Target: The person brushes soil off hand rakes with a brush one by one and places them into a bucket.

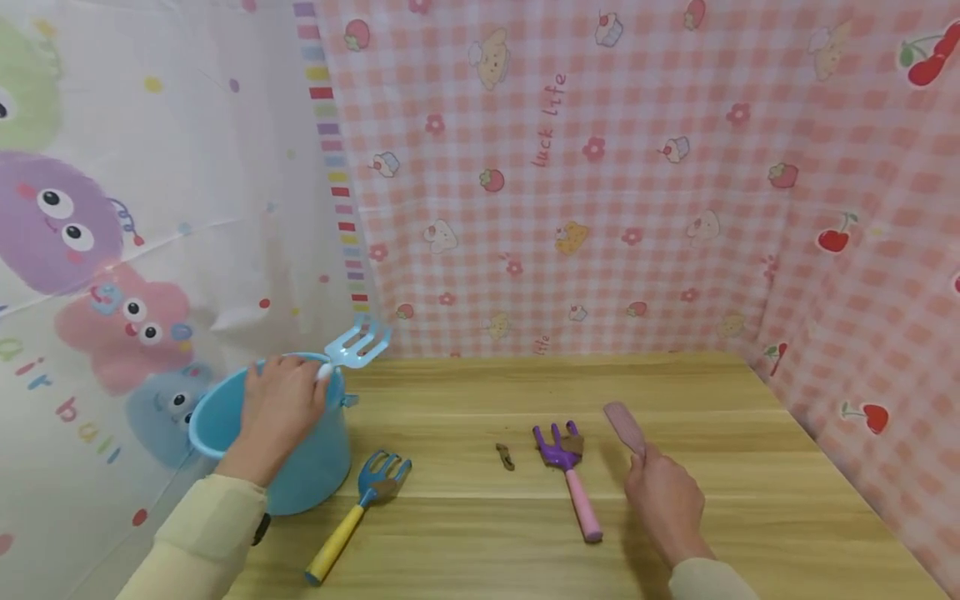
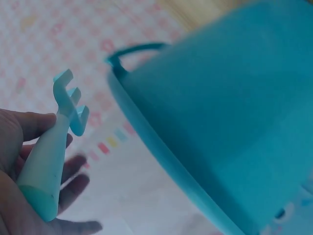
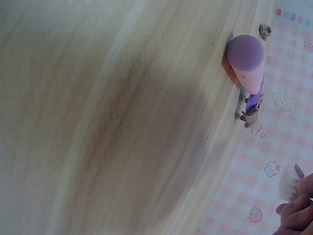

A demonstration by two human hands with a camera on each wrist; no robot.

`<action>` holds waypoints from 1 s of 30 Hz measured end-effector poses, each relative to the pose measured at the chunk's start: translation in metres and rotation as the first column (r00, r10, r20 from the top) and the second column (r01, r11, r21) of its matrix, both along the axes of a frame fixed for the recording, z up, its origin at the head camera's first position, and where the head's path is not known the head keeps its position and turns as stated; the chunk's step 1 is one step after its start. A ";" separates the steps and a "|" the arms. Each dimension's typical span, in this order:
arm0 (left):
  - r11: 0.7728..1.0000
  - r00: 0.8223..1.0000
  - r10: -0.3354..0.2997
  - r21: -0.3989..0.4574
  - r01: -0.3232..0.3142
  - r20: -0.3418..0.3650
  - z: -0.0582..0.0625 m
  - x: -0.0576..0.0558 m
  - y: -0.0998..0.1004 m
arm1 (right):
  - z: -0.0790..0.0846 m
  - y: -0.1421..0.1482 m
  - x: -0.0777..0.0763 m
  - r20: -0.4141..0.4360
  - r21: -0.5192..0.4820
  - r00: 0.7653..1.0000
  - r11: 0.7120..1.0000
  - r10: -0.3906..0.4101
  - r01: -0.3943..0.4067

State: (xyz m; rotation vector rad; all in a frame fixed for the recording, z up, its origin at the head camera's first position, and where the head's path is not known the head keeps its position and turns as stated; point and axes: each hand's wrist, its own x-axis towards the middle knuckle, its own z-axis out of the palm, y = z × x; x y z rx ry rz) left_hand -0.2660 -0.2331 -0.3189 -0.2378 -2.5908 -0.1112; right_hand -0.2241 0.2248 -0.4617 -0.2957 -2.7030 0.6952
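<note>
In the left wrist view, a light-blue toy hand rake lies in my left hand, thumb along its neck and fingers behind the pale handle. From the head view, this hand is over the rim of a blue bucket, with the rake's tines beyond it. My right hand grips a flat, ridged pinkish tool that resembles a brush, raised above the table; its exact kind is unclear. Left of that hand lies a purple hand rake with a pink handle and brown clumps on its tines.
A blue hand rake with a yellow handle lies beside the bucket, brown matter on its tines. One small brown clump sits mid-table. Patterned cloths hang behind and along both sides of the wooden table.
</note>
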 end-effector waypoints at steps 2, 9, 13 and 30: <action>1.000 1.000 0.012 0.027 -0.012 0.002 0.000 0.000 -0.012 | 0.000 0.000 0.000 0.005 0.000 1.000 1.000 0.003 -0.003; 0.995 0.995 0.100 0.011 -0.101 0.027 -0.002 0.005 -0.047 | -0.001 0.000 0.000 0.002 -0.001 1.000 1.000 -0.008 0.008; 0.990 0.985 0.135 0.014 -0.137 0.104 -0.004 0.007 -0.058 | -0.001 0.001 0.000 0.007 -0.005 1.000 1.000 -0.013 0.013; 0.984 0.942 0.178 -0.058 -0.168 0.286 -0.019 -0.007 -0.074 | -0.009 0.002 0.004 0.020 -0.002 1.000 1.000 0.001 -0.001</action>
